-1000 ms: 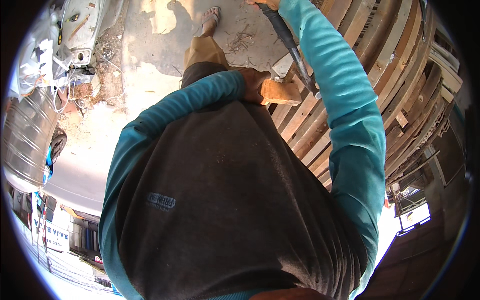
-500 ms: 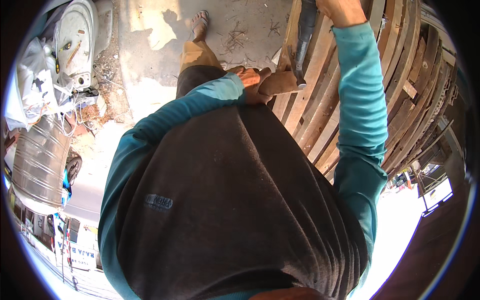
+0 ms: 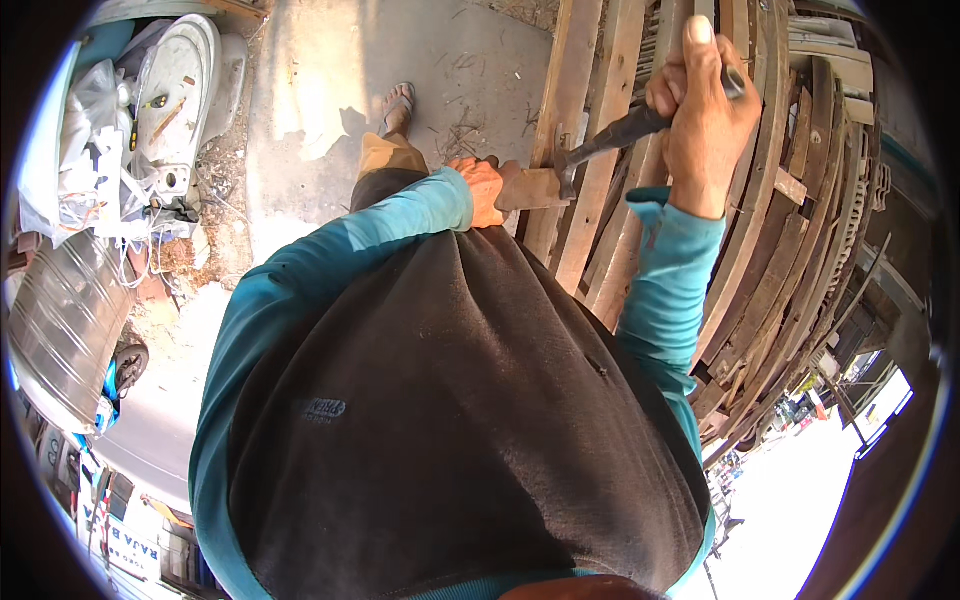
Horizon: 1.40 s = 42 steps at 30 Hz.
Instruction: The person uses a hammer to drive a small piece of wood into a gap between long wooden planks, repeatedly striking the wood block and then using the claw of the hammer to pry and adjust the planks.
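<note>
My right hand (image 3: 708, 125) is closed around the dark handle of a hammer (image 3: 622, 132), thumb lying along the top. The hammer's metal head is at the far end of a short wooden piece (image 3: 535, 189) and seems to touch it. Close against my body, my left hand (image 3: 482, 190) grips the other end of that wood, with the fingers wrapped over it. Beneath the hammer and the wood runs a row of long wooden beams (image 3: 590, 215).
More stacked timber (image 3: 800, 215) fills the right side. At the left lie a dirty white plastic basin-like thing (image 3: 178, 90), plastic bags (image 3: 90, 120) and a ribbed metal drum (image 3: 70, 325). My sandalled foot (image 3: 398, 105) stands on the concrete ground (image 3: 300, 130).
My right hand has come lower and nearer my body, tilting the hammer handle from steep to slanted. The wooden piece and my left hand have shifted slightly left.
</note>
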Available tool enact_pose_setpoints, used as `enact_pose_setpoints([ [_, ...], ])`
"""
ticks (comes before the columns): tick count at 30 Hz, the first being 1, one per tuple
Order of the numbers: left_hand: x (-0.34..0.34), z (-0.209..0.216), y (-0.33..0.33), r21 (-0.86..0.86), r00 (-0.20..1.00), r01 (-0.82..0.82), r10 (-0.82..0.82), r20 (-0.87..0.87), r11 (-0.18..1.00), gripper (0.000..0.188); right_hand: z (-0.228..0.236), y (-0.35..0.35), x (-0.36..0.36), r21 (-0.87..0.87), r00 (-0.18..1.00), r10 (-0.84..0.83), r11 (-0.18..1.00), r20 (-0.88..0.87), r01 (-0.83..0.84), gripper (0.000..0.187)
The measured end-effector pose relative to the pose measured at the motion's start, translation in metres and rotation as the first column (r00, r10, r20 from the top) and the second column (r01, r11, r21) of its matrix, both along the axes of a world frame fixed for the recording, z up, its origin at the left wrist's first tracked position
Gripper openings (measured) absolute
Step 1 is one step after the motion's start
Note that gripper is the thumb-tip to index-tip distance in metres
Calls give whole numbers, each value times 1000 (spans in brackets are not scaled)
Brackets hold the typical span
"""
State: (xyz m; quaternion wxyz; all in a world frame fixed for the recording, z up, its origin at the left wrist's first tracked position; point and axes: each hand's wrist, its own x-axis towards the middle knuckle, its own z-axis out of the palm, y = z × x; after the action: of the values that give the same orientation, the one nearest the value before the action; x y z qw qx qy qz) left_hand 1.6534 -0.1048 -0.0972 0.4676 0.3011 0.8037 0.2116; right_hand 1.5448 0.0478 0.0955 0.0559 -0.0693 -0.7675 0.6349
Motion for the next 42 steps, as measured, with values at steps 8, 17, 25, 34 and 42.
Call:
enact_pose_setpoints([
  [8, -5, -5, 40, 81, 958, -156, 171, -232, 984, 62, -26, -2, -101, 152, 890, -29, 987, 456, -46, 31],
  [17, 7, -12, 39, 30, 971, -90, 94, -219, 996, 70, 10, 8, 25, 46, 985, -94, 994, -147, 102, 33],
  [25, -4, -15, 52, -63, 976, -141, 128, -174, 988, 68, 7, 26, 70, -190, 904, -220, 969, -366, 158, 33],
  [34, 10, -22, 65, 12, 960, -196, 194, -200, 981, 69, -14, 37, 101, 140, 785, -149, 948, -601, 287, 33],
  [42, 16, 6, 71, -59, 972, -95, 80, -220, 994, 69, 3, 55, 108, -1, 889, -155, 985, -431, 171, 36],
])
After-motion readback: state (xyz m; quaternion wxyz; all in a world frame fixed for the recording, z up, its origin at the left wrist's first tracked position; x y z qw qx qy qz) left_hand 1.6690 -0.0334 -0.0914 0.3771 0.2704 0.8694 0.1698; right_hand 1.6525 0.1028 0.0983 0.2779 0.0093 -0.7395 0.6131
